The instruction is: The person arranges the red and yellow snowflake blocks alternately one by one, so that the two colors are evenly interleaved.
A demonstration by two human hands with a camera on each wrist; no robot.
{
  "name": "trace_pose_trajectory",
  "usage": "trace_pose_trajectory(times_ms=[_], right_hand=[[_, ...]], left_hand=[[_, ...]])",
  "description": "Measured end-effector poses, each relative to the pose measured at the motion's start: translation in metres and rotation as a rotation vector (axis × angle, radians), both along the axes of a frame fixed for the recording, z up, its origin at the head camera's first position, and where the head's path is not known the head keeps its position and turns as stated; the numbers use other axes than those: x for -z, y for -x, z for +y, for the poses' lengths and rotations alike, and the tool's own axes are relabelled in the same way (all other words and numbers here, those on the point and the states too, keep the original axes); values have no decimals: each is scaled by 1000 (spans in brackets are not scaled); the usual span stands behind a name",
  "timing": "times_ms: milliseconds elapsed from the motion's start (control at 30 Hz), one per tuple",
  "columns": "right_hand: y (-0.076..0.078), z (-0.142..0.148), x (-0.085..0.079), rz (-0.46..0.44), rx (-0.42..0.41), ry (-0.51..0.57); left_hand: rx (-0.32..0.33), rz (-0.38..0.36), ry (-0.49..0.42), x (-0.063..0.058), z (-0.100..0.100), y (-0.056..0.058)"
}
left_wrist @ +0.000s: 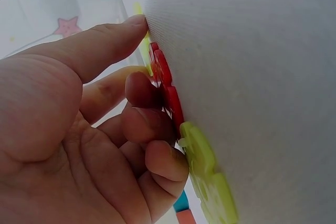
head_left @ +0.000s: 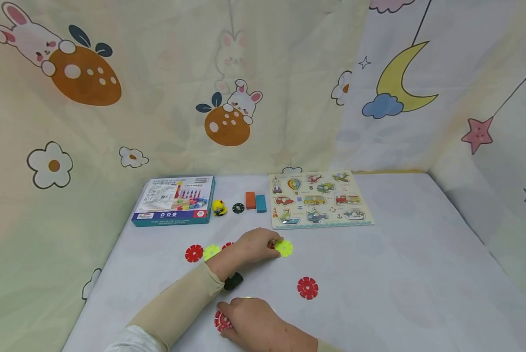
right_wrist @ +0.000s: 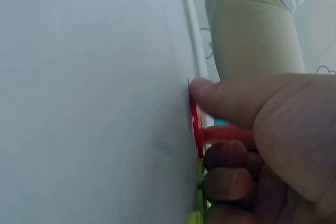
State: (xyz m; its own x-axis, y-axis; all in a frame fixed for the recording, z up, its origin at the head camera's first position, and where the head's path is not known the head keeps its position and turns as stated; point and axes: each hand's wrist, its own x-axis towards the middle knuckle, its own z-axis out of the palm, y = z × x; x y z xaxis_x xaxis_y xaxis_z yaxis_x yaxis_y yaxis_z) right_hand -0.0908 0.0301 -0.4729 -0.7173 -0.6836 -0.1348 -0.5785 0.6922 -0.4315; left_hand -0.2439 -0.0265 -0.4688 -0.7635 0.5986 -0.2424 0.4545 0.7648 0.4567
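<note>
On the white table, my left hand point(head_left: 256, 246) pinches a yellow-green flower-shaped interlocking disc point(head_left: 285, 248) between thumb and index finger. A red disc point(left_wrist: 167, 85) and another yellow-green disc point(left_wrist: 210, 171) lie under its curled fingers in the left wrist view. Nearer the front, my right hand point(head_left: 258, 325) holds a red interlocking disc point(head_left: 222, 321) by its edges with thumb and index finger. Yellow-green discs point(right_wrist: 199, 192) show below it in the right wrist view, partly hidden by the curled fingers. The row's middle is covered by my left hand and forearm.
The row's left end has a red disc point(head_left: 194, 253) and a yellow-green one point(head_left: 211, 253). A single red disc point(head_left: 308, 288) lies to the right. Behind stand a boxed set point(head_left: 173, 201), yellow duck point(head_left: 219, 208), black round chip point(head_left: 238, 208), orange block point(head_left: 250, 200), blue block point(head_left: 260, 203) and vehicle puzzle board point(head_left: 304, 190).
</note>
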Motion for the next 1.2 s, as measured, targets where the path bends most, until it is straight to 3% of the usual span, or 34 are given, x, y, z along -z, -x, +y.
trace_pose_trajectory(times_ms=[100,233,367,500,633,867,1033,1200], right_hand=[[0,-1,-1,-26,26,-17],[1,0,-5,-164,134,-25],[2,3,-9,-240,219,-81],[1,8,-14,-229,198,-72],[4,19,-24,-253,133,52],[29,55,-57,-436,199,293],[51,91,-65,-434,290,406],[75,129,-55,-372,434,398]], left_hand=[[2,-4,-6,0,0,0],[3,-6,-9,0,-1,1],[-2,-8,-6,-1,-1,1],[0,-8,-4,-1,-1,1],[1,-7,-7,0,-1,1],[4,-11,6,-1,0,0],[10,-4,9,-3,1,0],[13,0,-14,-2,1,0]])
